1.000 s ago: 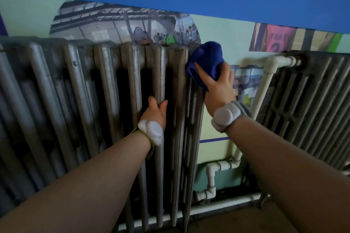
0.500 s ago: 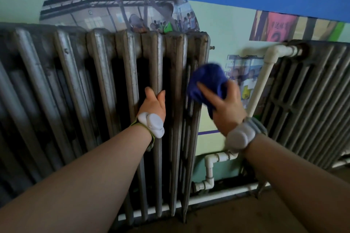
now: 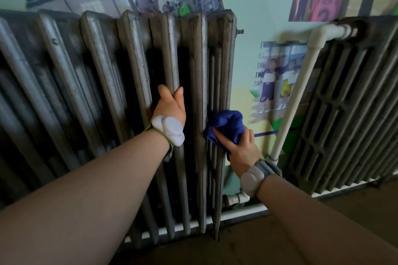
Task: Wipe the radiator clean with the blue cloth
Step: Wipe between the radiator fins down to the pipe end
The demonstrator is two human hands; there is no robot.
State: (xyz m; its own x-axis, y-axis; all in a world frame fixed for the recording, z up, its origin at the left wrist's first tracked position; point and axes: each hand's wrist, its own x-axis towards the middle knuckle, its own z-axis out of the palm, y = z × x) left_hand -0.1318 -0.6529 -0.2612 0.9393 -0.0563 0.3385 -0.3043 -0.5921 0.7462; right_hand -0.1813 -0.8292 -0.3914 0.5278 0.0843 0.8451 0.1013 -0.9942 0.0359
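Note:
A grey, grimy cast-iron radiator [image 3: 103,84] fills the left and middle of the head view, its ribs running top to bottom. My left hand [image 3: 170,106] grips one rib near the right end, thumb on one side and fingers wrapped behind it. My right hand [image 3: 239,146] holds the bunched blue cloth [image 3: 227,125] and presses it against the radiator's right end face, about halfway down. The fingers behind the cloth are hidden.
A second radiator [image 3: 349,109] stands to the right, fed by a white pipe [image 3: 295,92] that runs down the wall between them. More white pipe [image 3: 241,211] runs along the floor. Photo posters cover the green wall above.
My right hand has slid the blue cloth down the radiator's right end, from the top corner to mid-height. My left hand has kept its grip on the same rib.

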